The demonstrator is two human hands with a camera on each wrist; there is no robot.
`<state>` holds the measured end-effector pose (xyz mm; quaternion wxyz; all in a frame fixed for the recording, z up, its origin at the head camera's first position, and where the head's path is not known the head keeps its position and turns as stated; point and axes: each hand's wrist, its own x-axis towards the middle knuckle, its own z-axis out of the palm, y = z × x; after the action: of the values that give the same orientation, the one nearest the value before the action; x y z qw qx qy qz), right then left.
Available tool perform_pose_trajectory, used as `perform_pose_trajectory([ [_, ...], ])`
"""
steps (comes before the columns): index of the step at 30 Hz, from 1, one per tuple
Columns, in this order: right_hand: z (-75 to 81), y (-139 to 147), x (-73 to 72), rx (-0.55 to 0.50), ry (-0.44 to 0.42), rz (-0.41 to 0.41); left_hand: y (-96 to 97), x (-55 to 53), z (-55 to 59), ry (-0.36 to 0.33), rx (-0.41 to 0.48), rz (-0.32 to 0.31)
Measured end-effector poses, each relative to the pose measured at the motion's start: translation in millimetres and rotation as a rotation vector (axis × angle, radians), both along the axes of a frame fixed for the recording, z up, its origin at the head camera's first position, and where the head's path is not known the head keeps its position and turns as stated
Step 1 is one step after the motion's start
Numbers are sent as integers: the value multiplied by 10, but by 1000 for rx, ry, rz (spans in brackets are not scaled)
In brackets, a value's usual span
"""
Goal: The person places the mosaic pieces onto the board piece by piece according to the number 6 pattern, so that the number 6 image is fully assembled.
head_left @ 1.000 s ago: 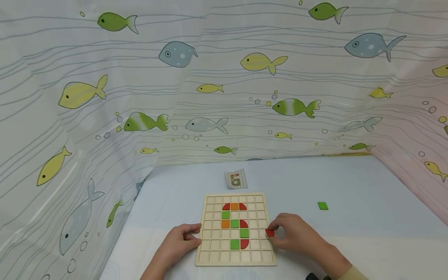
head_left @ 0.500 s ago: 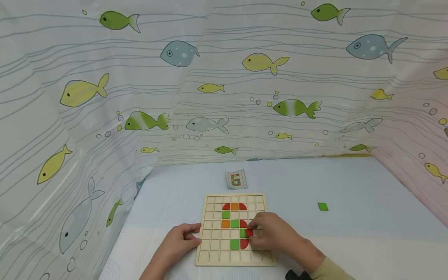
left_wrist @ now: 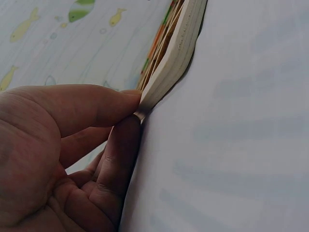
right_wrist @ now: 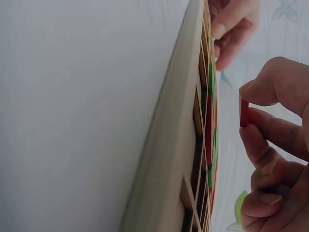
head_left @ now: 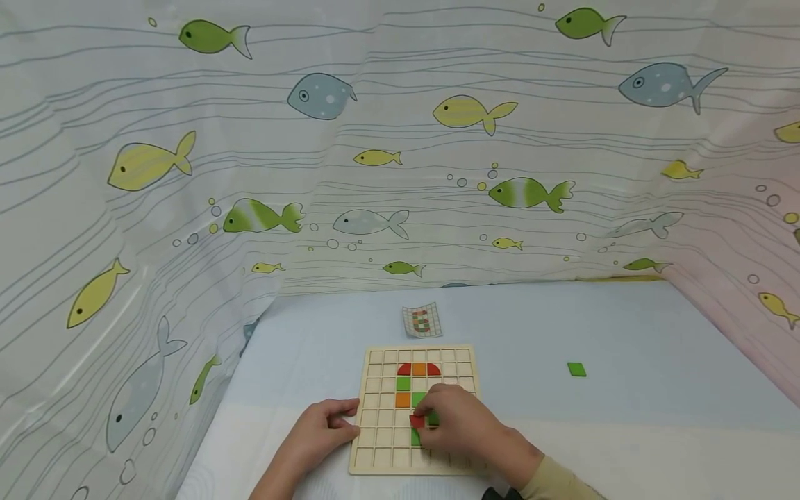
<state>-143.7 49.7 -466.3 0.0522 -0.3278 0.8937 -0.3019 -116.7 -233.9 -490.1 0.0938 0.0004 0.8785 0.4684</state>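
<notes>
A wooden grid board lies on the table, with red, orange and green tiles set in some of its squares. My left hand is at its left edge, thumb and fingertips against the rim; the left wrist view shows the thumb touching the board's edge. Over the middle of the board my right hand pinches a red tile between thumb and fingertips. In the right wrist view this tile is held edge-on, apart from the board. The right hand hides several tiles and squares below it.
A small printed card with a coloured grid pattern lies behind the board. One loose green tile is on the table to the right. A fish-patterned sheet hangs around the back and sides.
My right hand has carried the red tile left, from the board's right edge to above its middle columns. The left hand stays at the left edge.
</notes>
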Motion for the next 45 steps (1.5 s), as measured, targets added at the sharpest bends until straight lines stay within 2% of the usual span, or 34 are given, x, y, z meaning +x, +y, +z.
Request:
perform_pose_trajectory([
  [6, -43, -129, 27, 23, 21, 40, -1, 0, -3, -7, -8, 6],
  [14, -71, -206, 48, 63, -4, 46, -1, -5, -8, -19, -1, 8],
  [31, -83, -217, 40, 92, -8, 64, 11, 0, 5, -15, 4, 14],
  [45, -70, -187, 49, 114, 37, 69, 7, -6, 2, -26, -11, 20],
])
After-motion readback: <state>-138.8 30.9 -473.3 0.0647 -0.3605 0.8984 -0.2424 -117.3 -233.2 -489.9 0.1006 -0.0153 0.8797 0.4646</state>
